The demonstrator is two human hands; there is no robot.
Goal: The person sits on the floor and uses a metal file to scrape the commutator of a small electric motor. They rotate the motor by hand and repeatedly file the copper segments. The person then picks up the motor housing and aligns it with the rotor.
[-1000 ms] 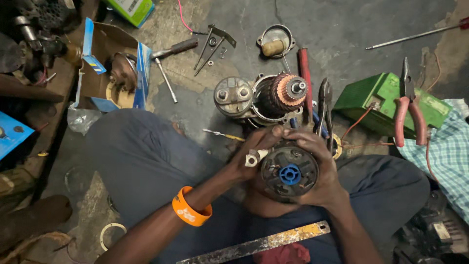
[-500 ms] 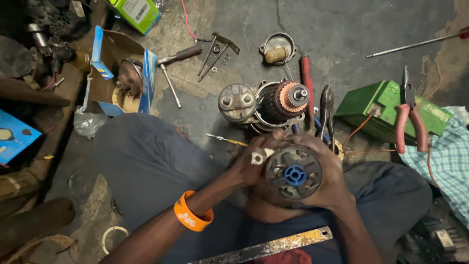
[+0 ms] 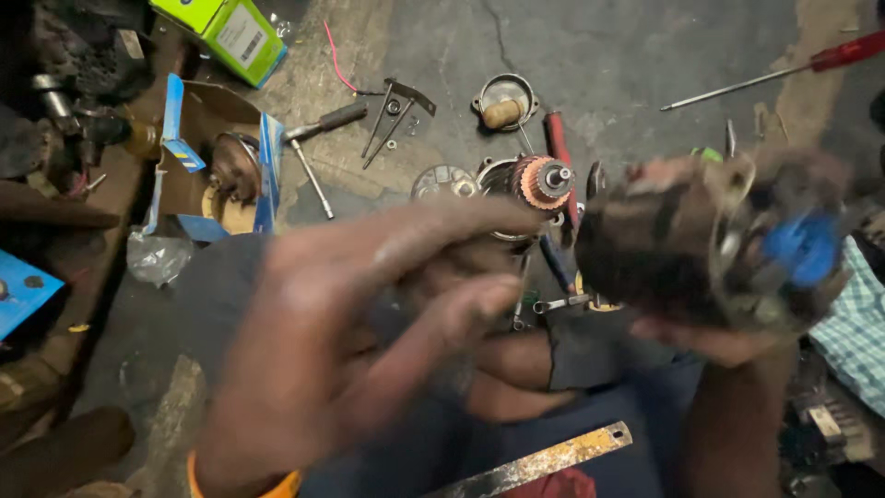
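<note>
My right hand (image 3: 710, 343) grips a dark round motor end cover (image 3: 682, 249) with a blue hub (image 3: 804, 247), lifted up at the right and blurred. Close to the camera, my left hand (image 3: 350, 350) is raised with its fingers apart and nothing in it; an orange wristband (image 3: 277, 484) shows at the bottom edge. Behind the hands, a motor armature with a copper commutator (image 3: 539, 184) stands on the concrete floor. Both hands are heavily blurred.
A hammer (image 3: 323, 120), bent metal brackets (image 3: 392, 111) and a small round cup (image 3: 505, 101) lie beyond the armature. A red-handled screwdriver (image 3: 784, 74) is top right. An open cardboard box (image 3: 203, 157) and green carton (image 3: 226, 32) lie left. A rusty metal strip (image 3: 535, 461) crosses my lap.
Both hands held the round cover low at my lap. Now the right hand has lifted it up and right, and the left hand has let go and risen toward the camera.
</note>
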